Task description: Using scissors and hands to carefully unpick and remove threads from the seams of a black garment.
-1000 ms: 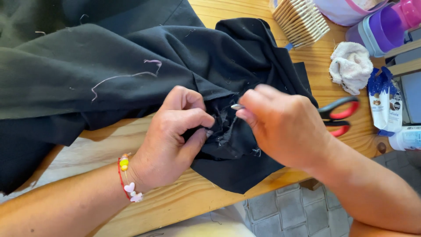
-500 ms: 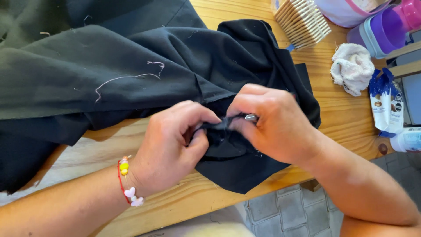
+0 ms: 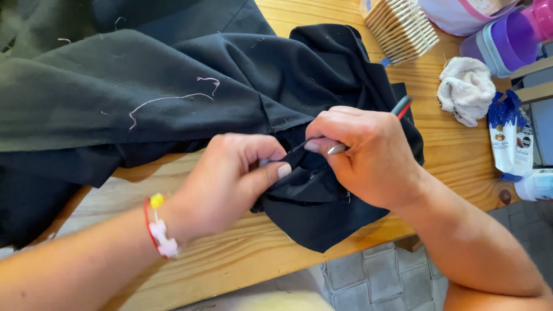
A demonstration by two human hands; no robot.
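Note:
A large black garment (image 3: 190, 92) lies spread over a wooden table (image 3: 455, 155), with loose pale threads on it. My left hand (image 3: 230, 178), wearing a red bracelet with white and yellow beads, pinches a fold of the black fabric near the table's front edge. My right hand (image 3: 368, 155) is closed on a slim tool (image 3: 337, 149); its metal tip shows at my fingertips against the same fold. A dark and red handle end (image 3: 402, 106) sticks out behind the hand. The two hands nearly touch.
At the back right stand a stack of tan tiles (image 3: 400, 26) and a purple container (image 3: 510, 40). A crumpled white cloth (image 3: 465, 89), a blue and white packet (image 3: 510, 138) and a white bottle (image 3: 536, 184) lie along the right. Grey floor tiles (image 3: 386, 276) show below the table edge.
Both hands have closed in on the fold, and my right hand has turned over it. The red-handled scissors seen on the table to its right a second ago are gone from that spot.

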